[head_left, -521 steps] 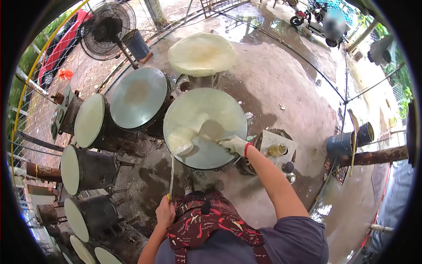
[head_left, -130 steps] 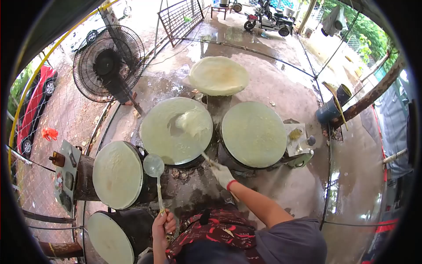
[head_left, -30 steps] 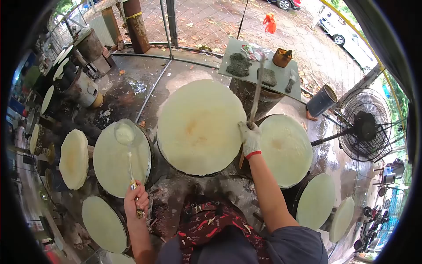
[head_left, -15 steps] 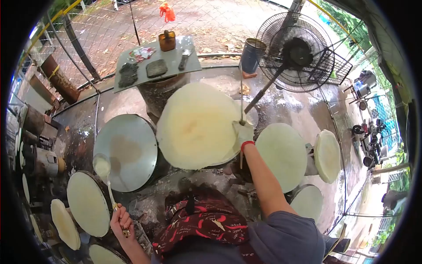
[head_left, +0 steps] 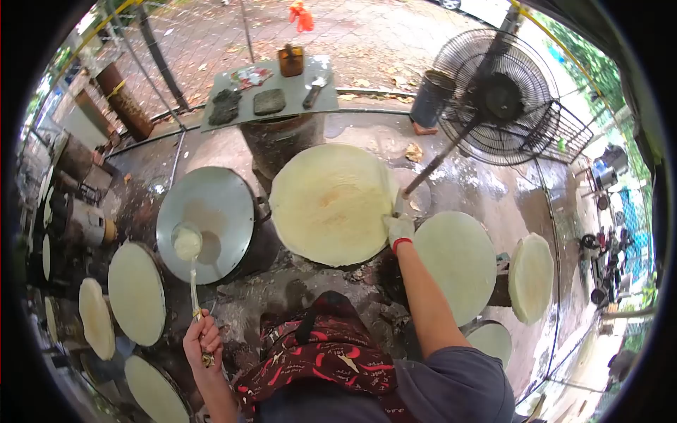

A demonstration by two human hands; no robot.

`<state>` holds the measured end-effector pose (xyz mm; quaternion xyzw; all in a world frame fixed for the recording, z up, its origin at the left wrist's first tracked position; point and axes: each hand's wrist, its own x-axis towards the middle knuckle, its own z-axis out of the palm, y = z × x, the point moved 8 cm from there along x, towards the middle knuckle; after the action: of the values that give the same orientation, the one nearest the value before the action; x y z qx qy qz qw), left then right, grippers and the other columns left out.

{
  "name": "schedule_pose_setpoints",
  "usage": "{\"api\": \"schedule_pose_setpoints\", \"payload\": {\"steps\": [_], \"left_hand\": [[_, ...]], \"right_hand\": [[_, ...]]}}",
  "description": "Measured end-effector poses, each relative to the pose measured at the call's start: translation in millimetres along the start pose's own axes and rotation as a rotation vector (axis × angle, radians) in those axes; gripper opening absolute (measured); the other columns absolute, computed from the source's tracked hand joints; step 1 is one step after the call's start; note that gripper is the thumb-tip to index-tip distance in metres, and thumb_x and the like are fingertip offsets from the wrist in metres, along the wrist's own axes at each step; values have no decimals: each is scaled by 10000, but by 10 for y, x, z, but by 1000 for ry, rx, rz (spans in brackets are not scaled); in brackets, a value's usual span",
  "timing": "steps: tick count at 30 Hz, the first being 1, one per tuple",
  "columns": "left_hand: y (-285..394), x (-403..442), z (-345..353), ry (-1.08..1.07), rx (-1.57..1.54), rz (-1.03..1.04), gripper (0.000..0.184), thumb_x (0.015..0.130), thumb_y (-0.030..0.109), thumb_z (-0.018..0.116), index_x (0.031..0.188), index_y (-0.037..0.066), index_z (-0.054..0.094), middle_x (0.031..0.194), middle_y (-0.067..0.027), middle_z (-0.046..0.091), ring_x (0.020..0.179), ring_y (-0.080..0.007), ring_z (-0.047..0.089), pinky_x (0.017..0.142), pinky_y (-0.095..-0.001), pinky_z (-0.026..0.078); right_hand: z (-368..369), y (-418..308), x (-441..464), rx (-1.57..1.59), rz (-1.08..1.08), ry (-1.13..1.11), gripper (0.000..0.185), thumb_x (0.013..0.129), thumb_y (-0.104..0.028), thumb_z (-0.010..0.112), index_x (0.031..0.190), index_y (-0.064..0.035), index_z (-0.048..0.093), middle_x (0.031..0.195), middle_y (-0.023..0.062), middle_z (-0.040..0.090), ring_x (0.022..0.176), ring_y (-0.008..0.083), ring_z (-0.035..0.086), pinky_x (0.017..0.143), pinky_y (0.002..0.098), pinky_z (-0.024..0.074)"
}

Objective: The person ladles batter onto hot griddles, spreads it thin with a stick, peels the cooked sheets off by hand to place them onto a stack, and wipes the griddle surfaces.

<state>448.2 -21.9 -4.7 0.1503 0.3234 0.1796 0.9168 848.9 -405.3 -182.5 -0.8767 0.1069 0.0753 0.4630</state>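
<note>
Maroon apron (head_left: 328,359) with red chilli shapes fills the bottom of my view, and just beyond it my bare left hand (head_left: 203,335) has its fingers closed right round the handle of a ladle (head_left: 187,244). Pale batter sits in the ladle's bowl, and that bowl hangs over a grey griddle (head_left: 229,194) with a brownish patch at its middle. Off to its left, a pale-coated round (head_left: 136,294) tilts beside a thick, browned disc (head_left: 96,319). Across on the other side, my gloved right hand (head_left: 400,229), red band at the wrist, is right at the edge of a broad yellow pancake (head_left: 335,204); the fingers look bent, but I can't tell how tightly or what they have hold of. That pancake lies straight ahead of me, toasted at its centre, between the grey griddle and another pale round (head_left: 455,268) on my right. Farther out there's a worktop (head_left: 243,121) on a drum, carrying two dark pads (head_left: 269,102) and an amber container (head_left: 290,62). Beyond to the right stand a dark bucket (head_left: 431,100) and a big fan (head_left: 499,97), and way up top, an orange-red bag (head_left: 301,15) by the fence.
</note>
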Motion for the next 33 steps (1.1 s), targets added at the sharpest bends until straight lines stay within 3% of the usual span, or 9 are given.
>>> {"api": "schedule_pose_setpoints", "payload": {"steps": [3,6,10,15,17,21,28,30,33], "left_hand": [[118,-211,-209,33,-17,57,194,902,27,384,1056,-64,460,660,-33,369,416,-62,334,329,-190,360],[302,-467,-547,61,-65,126,192,896,24,395,1054,-64,460,658,-36,374,412,-60,330,323,-190,349],[587,-946,-1182,142,-111,224,200,873,18,431,1058,-51,460,645,-29,384,407,-54,321,309,-189,313],[995,-1653,-2039,226,-163,316,168,852,11,465,1020,7,474,632,-9,389,408,-60,334,322,-198,297],[1196,-1970,-2473,272,-150,381,164,843,6,481,1006,17,474,628,-6,388,413,-65,342,327,-207,301],[1468,-2664,-3096,455,-166,518,162,827,2,501,985,15,468,624,-10,386,416,-76,354,331,-213,307],[1683,-3567,-3780,691,-282,827,173,808,-1,483,978,6,455,637,-20,385,414,-81,361,326,-215,304],[1663,-3693,-3936,736,-336,900,179,808,5,478,986,5,451,638,-20,383,416,-79,360,327,-212,304],[1600,-3872,-4153,791,-409,987,191,810,17,478,998,10,450,638,-16,381,416,-78,356,329,-207,300]], "right_hand": [[219,-10,373,382,-109,5,362,741,-101,662,1055,60,583,833,95,647,708,169,606,618,282,490],[163,-1502,-204,421,-178,-98,342,708,-109,665,994,68,605,798,85,654,661,129,590,594,279,481],[637,-3055,-1307,61,-549,-183,277,744,-196,621,904,29,637,735,142,642,652,196,610,617,315,473],[1743,-4130,-3248,-209,-960,-429,321,740,-281,609,869,12,636,722,242,588,687,300,618,644,365,461],[2109,-4361,-4101,-344,-1042,-640,269,741,-220,634,860,20,639,688,175,618,650,221,612,629,320,464],[2471,-4756,-5453,-196,-925,-1229,133,729,-48,661,838,24,639,705,-13,588,666,47,520,599,233,437],[4129,-5497,-6648,-170,-830,-1446,234,741,-56,678,949,18,600,803,30,611,673,96,573,585,246,488],[4847,-5482,-7135,-122,-683,-1668,271,748,-66,689,982,24,586,841,47,615,677,111,584,599,254,499],[6009,-5843,-7817,-94,-838,-1668,248,698,-142,726,867,19,643,736,64,632,623,140,585,553,288,486]]}}
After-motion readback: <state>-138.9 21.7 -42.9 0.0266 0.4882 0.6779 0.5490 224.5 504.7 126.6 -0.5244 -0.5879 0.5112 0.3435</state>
